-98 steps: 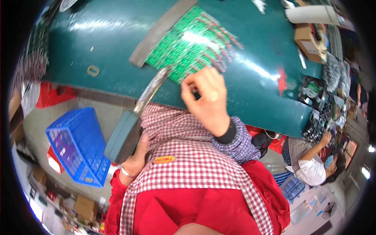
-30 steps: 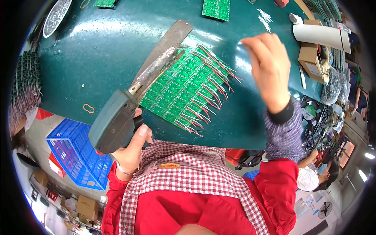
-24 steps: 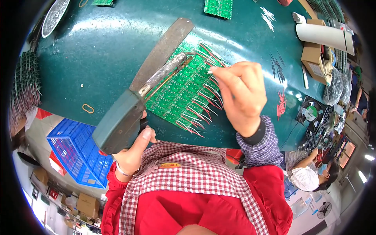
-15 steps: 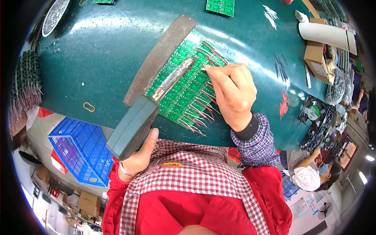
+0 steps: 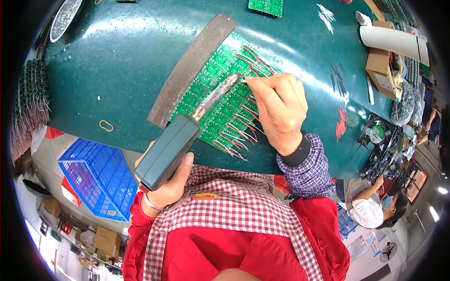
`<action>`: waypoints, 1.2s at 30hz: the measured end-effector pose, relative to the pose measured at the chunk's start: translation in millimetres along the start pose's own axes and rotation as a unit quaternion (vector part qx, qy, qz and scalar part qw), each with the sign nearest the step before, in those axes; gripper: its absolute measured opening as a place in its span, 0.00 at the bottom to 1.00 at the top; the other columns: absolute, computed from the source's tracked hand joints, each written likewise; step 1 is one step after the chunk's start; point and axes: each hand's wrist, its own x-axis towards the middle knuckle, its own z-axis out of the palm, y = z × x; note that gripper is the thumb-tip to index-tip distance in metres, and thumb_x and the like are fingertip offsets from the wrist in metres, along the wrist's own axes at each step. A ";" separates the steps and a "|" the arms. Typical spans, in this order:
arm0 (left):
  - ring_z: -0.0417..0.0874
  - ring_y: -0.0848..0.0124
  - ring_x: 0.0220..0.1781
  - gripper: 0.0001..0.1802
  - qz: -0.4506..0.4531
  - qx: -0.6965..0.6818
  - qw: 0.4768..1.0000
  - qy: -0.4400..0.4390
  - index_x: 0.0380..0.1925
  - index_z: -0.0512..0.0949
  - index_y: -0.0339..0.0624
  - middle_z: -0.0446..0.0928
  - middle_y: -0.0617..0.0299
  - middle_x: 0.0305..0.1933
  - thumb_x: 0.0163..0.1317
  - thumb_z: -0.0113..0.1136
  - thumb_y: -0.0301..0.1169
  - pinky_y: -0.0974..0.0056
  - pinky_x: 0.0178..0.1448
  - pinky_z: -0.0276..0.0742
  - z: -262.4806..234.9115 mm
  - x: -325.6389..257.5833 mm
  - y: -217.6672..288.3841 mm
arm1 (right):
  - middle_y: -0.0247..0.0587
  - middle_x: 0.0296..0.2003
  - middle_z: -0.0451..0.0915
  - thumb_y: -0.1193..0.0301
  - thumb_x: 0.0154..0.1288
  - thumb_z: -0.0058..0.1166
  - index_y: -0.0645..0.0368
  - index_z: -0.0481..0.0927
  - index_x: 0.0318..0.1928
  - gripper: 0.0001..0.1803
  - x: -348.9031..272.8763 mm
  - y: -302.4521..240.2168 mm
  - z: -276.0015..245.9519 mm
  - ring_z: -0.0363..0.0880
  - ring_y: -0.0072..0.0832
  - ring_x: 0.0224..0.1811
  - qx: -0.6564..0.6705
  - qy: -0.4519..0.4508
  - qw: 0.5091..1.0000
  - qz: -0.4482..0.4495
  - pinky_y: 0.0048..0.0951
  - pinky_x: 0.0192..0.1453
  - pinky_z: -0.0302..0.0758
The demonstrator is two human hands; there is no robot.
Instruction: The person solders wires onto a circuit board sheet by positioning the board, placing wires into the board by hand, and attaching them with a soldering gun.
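Soldering gun [image 5: 169, 151], hands [image 5: 283, 107] curled (left [image 5: 173, 186] gripping, right [image 5: 283, 107] pinching wire [image 5: 243, 81])

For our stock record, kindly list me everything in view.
Table: one, dark green, centre
Wired board: one, green, table centre
Metal bar: one, brown, along board
Soldering gun: one, dark green, partly over board
White bit: one, white, just beside gun
Small board: one, green, top centre
Loose wires: three piles, white, black and red, table right
Band: one, yellow, table left
Dish: one, silver, upper left
Roll: one, white, upper right
Box: one, brown, beside roll
Fan: one, black, table right
Crate: one, blue, floor left
Person: one, in white, right
Clutter: uncounted, mixed colours, edges
Apron: one, red checked, worn
Left hand: one, red sleeve, on gun
Right hand: one, purple sleeve, pinching bit
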 end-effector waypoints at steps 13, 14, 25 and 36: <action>0.83 0.59 0.31 0.12 -0.021 0.025 0.999 -0.021 0.38 0.82 0.33 0.82 0.50 0.35 0.51 0.69 0.23 0.62 0.36 0.78 -1.4 -1.9 3.1 | 0.32 0.29 0.77 0.79 0.44 0.59 0.58 0.83 0.38 0.15 -1.1 0.2 -0.4 0.74 0.29 0.31 -0.002 -0.006 1.000 0.000 0.31 0.33 0.66; 0.83 0.59 0.31 0.12 -0.021 0.025 0.999 -0.021 0.38 0.82 0.33 0.82 0.50 0.35 0.51 0.69 0.23 0.62 0.36 0.78 -1.4 -3.7 2.7 | 0.32 0.29 0.77 0.79 0.44 0.59 0.58 0.83 0.38 0.15 -0.7 0.0 -0.7 0.74 0.29 0.31 -0.001 -0.007 1.000 0.000 0.31 0.33 0.66; 0.83 0.62 0.29 0.13 0.010 0.008 1.000 0.017 0.39 0.82 0.34 0.81 0.52 0.35 0.52 0.69 0.23 0.63 0.32 0.76 1.3 -3.9 0.4 | 0.32 0.29 0.77 0.78 0.44 0.59 0.57 0.84 0.37 0.15 -1.1 -0.2 -0.1 0.75 0.29 0.32 -0.004 -0.005 1.000 0.005 0.31 0.33 0.67; 0.84 0.58 0.31 0.13 0.013 0.043 0.999 -0.008 0.37 0.83 0.32 0.82 0.49 0.35 0.49 0.68 0.21 0.63 0.37 0.78 3.0 2.6 6.0 | 0.34 0.27 0.77 0.84 0.41 0.65 0.59 0.84 0.35 0.16 1.6 -2.6 -1.9 0.76 0.31 0.30 0.010 -0.007 1.000 0.018 0.30 0.34 0.69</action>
